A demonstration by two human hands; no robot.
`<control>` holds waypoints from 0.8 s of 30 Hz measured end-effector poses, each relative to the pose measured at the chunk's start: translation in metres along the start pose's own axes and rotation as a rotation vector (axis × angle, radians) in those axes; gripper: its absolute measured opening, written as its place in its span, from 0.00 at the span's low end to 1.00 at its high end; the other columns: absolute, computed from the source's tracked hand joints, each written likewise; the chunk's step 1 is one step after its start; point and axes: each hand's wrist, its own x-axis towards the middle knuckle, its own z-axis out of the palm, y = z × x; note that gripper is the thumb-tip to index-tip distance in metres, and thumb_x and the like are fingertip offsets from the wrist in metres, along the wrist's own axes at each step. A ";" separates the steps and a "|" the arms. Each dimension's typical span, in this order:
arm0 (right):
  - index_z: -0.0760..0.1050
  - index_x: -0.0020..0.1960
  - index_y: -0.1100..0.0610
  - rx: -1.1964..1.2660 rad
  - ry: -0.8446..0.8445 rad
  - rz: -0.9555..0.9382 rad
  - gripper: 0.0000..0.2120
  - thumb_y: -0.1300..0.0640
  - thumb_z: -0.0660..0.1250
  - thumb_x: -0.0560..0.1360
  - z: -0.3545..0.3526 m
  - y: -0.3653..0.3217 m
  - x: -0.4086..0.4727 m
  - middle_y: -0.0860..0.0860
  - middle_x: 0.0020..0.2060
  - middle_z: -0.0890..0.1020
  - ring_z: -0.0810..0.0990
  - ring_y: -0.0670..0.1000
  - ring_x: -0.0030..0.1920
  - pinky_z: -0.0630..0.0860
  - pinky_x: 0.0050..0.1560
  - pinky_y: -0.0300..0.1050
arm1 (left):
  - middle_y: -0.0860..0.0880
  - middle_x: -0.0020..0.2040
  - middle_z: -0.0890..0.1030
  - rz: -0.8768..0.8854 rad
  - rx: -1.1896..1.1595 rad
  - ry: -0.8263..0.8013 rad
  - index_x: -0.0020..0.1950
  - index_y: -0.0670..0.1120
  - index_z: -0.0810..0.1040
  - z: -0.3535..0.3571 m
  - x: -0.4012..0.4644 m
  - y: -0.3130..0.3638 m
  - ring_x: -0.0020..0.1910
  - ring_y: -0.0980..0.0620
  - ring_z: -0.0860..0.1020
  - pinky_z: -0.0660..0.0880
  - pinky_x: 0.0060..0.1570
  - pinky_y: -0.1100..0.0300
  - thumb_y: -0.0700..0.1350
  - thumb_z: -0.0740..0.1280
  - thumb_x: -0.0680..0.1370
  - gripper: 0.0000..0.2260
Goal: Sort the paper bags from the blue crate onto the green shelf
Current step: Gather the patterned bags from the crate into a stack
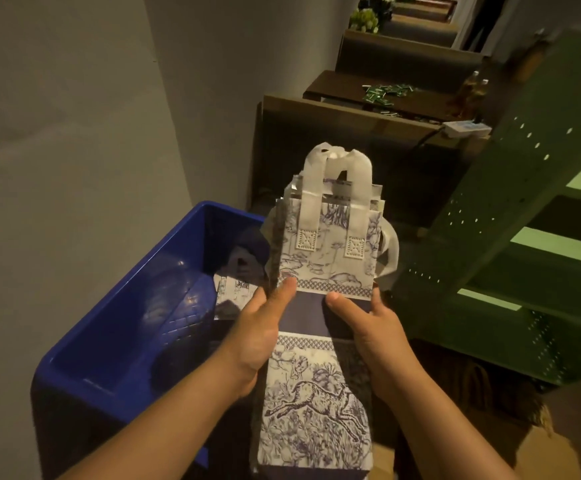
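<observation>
A stack of folded paper bags point(330, 251), white with a blue floral and animal print, is held in mid-air by both hands, between the blue crate point(116, 327) on the left and the green shelf point(510, 237) on the right. The left hand point(261, 323) is wrapped round the stack's left edge, thumb pressed on the dark band across the front. The right hand point(368, 323) is gripped on the right edge the same way, thumb on top, fingers curled behind and hidden. White handles point(337, 168) are seen at the far end of the stack. More printed bags point(230, 292) are left inside the crate. Dark wooden tables point(386, 95) are seen behind, small green items point(386, 91) scattered on one.
</observation>
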 end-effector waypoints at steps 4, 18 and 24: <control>0.79 0.59 0.49 0.000 0.052 0.039 0.14 0.55 0.75 0.75 -0.004 0.004 -0.002 0.47 0.49 0.88 0.87 0.49 0.48 0.81 0.49 0.45 | 0.51 0.59 0.86 -0.023 0.082 -0.013 0.65 0.54 0.80 0.005 0.001 -0.006 0.60 0.47 0.84 0.75 0.68 0.41 0.52 0.70 0.81 0.13; 0.82 0.55 0.52 0.057 0.086 0.114 0.23 0.48 0.79 0.62 -0.006 0.009 -0.002 0.51 0.46 0.89 0.88 0.54 0.49 0.81 0.52 0.50 | 0.58 0.68 0.79 0.071 0.402 0.050 0.70 0.57 0.71 0.013 0.010 -0.003 0.67 0.54 0.78 0.75 0.69 0.48 0.58 0.74 0.77 0.24; 0.80 0.56 0.56 0.141 0.124 0.098 0.18 0.55 0.77 0.68 -0.008 0.015 0.004 0.55 0.48 0.88 0.87 0.57 0.49 0.81 0.55 0.55 | 0.52 0.73 0.75 -0.180 0.338 0.087 0.76 0.55 0.70 -0.002 0.032 0.004 0.73 0.48 0.73 0.65 0.75 0.48 0.76 0.47 0.77 0.37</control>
